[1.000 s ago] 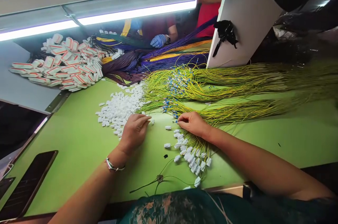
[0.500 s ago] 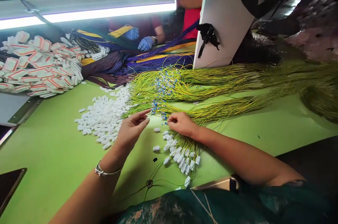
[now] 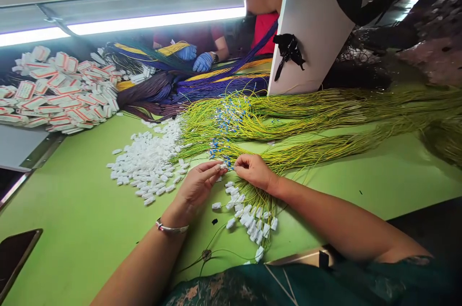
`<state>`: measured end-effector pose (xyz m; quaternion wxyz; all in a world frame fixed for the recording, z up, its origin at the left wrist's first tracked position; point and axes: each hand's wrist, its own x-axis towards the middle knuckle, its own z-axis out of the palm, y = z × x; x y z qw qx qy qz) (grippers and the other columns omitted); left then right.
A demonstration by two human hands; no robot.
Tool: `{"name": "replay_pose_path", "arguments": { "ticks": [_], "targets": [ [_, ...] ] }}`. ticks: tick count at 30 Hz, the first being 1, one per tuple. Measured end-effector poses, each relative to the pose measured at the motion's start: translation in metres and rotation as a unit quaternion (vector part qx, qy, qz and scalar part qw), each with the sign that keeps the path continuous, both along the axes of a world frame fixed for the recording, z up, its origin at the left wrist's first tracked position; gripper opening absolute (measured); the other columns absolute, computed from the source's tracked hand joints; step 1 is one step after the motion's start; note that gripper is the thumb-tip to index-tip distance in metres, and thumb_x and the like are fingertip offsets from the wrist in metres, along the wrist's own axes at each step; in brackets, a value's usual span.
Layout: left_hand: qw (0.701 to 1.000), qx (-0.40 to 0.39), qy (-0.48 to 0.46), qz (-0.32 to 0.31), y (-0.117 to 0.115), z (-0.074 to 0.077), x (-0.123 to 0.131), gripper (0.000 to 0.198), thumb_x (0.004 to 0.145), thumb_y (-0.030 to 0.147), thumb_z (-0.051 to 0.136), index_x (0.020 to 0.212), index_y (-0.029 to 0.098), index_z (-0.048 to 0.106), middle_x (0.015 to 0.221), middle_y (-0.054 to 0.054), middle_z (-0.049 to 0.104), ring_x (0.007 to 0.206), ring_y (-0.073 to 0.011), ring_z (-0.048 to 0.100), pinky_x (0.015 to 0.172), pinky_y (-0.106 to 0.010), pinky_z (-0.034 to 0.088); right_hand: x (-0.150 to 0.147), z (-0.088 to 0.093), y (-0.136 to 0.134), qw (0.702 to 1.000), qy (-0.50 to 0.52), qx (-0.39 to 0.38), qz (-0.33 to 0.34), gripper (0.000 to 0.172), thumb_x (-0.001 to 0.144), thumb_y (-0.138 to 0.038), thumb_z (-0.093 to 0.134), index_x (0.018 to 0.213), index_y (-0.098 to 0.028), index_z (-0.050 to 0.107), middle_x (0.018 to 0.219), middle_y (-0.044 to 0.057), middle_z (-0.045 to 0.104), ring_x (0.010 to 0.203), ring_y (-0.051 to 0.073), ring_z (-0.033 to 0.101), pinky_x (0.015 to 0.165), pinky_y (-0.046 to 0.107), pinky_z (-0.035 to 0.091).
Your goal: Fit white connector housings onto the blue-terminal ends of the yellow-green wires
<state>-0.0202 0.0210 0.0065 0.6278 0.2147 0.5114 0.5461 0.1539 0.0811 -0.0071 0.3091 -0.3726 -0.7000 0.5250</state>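
Between the thumb and fingertips of my left hand [image 3: 198, 183] is a small white connector housing [image 3: 223, 166]. My right hand [image 3: 255, 171] pinches a yellow-green wire close to its blue-tipped end [image 3: 232, 168], right beside the housing. Whether wire and housing touch, I cannot tell. Under my right hand, several wires run down to a cluster of white housings [image 3: 249, 219] fixed on their ends. Past my fingers, a bundle of yellow-green wires [image 3: 310, 152] ends in blue tips [image 3: 216, 147]. Loose white housings [image 3: 144, 161] lie heaped left of my hands.
Labelled white packs [image 3: 68, 89] are piled at the back left. Purple and yellow wire bundles [image 3: 216, 84] lie behind, where a co-worker's blue-gloved hands [image 3: 202, 62] hold wires. A white panel [image 3: 314, 51] stands upright at the back. A dark phone-like device [image 3: 18, 262] rests at front left.
My left hand has moved right, up to my right hand, and a white housing now shows at its fingertips. The right hand stays nearly in place. The view has shifted slightly.
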Motion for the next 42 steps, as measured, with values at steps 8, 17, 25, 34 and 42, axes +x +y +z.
{"name": "replay_pose_path", "arguments": {
  "ticks": [8, 17, 25, 34, 42],
  "targets": [
    [1.0, 0.015, 0.011, -0.008, -0.003, -0.003, 0.004, 0.028, 0.054, 0.019, 0.084, 0.077, 0.012, 0.072, 0.077, -0.006, 0.072, 0.075, -0.0142, 0.066, 0.082, -0.026, 0.051, 0.0, -0.001, 0.0, 1.0, -0.01, 0.002, 0.002, 0.006, 0.066, -0.02, 0.055, 0.063, -0.014, 0.056, 0.056, -0.004, 0.046, 0.054, 0.007, 0.038, 0.051, 0.019, 0.032],
    [0.979, 0.098, 0.178, 0.002, -0.009, -0.013, 0.012, 0.029, 0.059, 0.027, 0.082, 0.084, 0.015, 0.073, 0.088, -0.007, 0.072, 0.079, -0.0165, 0.065, 0.082, -0.03, 0.05, 0.0, -0.001, 0.0, 0.999, -0.042, -0.008, 0.032, 0.005, 0.064, -0.014, 0.053, 0.063, -0.013, 0.058, 0.054, -0.005, 0.048, 0.052, 0.007, 0.039, 0.05, 0.019, 0.031],
    [0.979, 0.1, 0.176, 0.011, -0.01, -0.012, 0.019, 0.033, 0.057, 0.029, 0.083, 0.085, 0.016, 0.071, 0.088, -0.007, 0.072, 0.081, -0.0187, 0.066, 0.084, -0.034, 0.051, 0.0, 0.003, -0.001, 0.998, -0.048, -0.012, 0.032, 0.006, 0.065, -0.013, 0.055, 0.064, -0.013, 0.061, 0.054, -0.004, 0.051, 0.051, 0.006, 0.043, 0.049, 0.019, 0.033],
    [0.976, 0.089, 0.197, 0.026, -0.013, -0.013, 0.022, 0.027, 0.059, 0.027, 0.08, 0.083, 0.016, 0.072, 0.087, -0.006, 0.072, 0.08, -0.0174, 0.065, 0.082, -0.031, 0.05, 0.002, 0.011, -0.003, 0.992, -0.04, -0.116, 0.025, 0.007, 0.064, -0.008, 0.054, 0.064, -0.015, 0.055, 0.049, -0.006, 0.051, 0.038, 0.007, 0.051, 0.037, 0.016, 0.037],
    [0.955, 0.072, 0.288, -0.03, -0.018, -0.012, 0.022, 0.014, 0.062, 0.024, 0.075, 0.075, 0.018, 0.072, 0.075, -0.006, 0.072, 0.068, -0.0188, 0.065, 0.069, -0.031, 0.052, 0.002, 0.008, 0.001, 0.994, -0.077, -0.042, 0.065, 0.007, 0.065, -0.009, 0.055, 0.064, -0.014, 0.058, 0.051, -0.006, 0.051, 0.044, 0.006, 0.046, 0.045, 0.018, 0.037]
  ]
}}
